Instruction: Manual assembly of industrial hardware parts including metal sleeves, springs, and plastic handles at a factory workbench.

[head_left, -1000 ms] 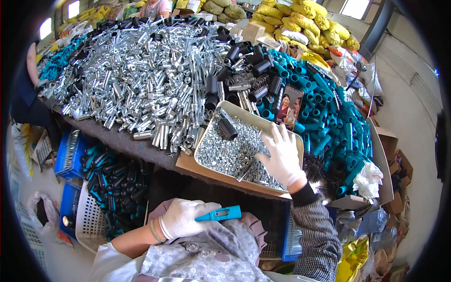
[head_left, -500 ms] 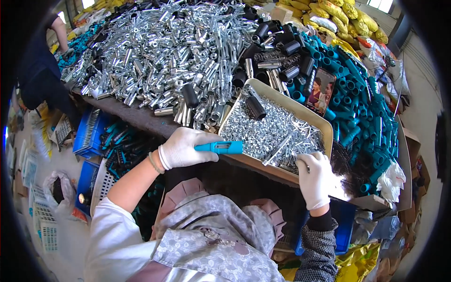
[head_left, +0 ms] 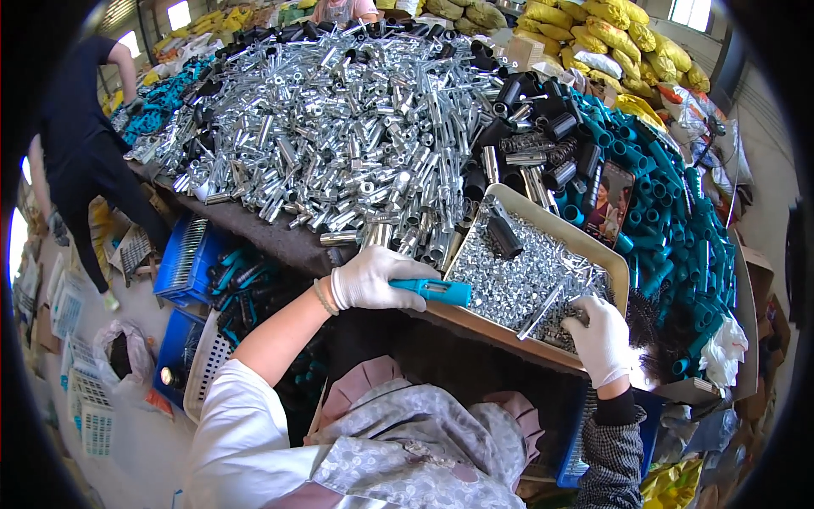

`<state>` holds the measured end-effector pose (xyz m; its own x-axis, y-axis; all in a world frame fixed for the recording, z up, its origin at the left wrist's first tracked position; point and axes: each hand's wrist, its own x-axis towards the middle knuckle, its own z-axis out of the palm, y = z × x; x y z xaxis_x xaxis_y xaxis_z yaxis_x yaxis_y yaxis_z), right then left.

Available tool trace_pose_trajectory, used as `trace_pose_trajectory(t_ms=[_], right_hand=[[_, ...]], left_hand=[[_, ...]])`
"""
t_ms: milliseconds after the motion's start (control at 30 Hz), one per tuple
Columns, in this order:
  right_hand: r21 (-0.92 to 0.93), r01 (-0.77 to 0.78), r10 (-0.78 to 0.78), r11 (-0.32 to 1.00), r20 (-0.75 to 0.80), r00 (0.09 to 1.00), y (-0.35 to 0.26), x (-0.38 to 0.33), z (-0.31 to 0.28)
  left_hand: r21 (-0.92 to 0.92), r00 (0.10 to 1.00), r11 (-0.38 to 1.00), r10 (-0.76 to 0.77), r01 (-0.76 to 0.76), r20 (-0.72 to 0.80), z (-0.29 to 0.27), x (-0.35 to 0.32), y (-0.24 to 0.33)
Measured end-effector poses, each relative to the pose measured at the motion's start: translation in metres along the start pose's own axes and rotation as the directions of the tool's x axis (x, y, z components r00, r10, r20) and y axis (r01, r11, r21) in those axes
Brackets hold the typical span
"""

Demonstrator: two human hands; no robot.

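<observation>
1. While the left hand (head_left: 371, 278) grips a blue tube (head_left: 448, 293) near the tray (head_left: 566, 232), the right hand (head_left: 600, 341) curls over small metal parts (head_left: 526, 273); whether it holds any cannot be told.
2. Among them lies a black tube (head_left: 505, 237).
3. Behind rises a heap of metal tubes (head_left: 339, 140).

Heaped metal parts (head_left: 339, 136) and yellow sacks (head_left: 627, 41) suggest a workshop.

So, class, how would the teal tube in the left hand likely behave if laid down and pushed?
The teal tube is probably stiff, jutting straight from the left hand without sagging. Its rounded side suggests it could roll. The slot hints at a hollow, fairly light body.
</observation>
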<state>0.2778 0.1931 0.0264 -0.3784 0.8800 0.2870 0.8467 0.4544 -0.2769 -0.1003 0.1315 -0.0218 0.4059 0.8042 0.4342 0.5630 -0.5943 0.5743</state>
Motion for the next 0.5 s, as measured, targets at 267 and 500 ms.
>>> trace_pose_trajectory(t_ms=[267, 500], right_hand=[[0.083, 0.171, -0.156, 0.982, -0.163, 0.974, -0.014, 0.009, 0.005], [0.057, 0.11, -0.112, 0.992, 0.032, 0.993, -0.05, 0.046, 0.02]], left_hand=[[-0.095, 0.993, 0.99, 0.102, -0.107, -0.053, -0.018, 0.019, -0.019], [-0.212, 0.983, 0.963, 0.14, -0.164, -0.12, -0.029, 0.022, -0.017]])
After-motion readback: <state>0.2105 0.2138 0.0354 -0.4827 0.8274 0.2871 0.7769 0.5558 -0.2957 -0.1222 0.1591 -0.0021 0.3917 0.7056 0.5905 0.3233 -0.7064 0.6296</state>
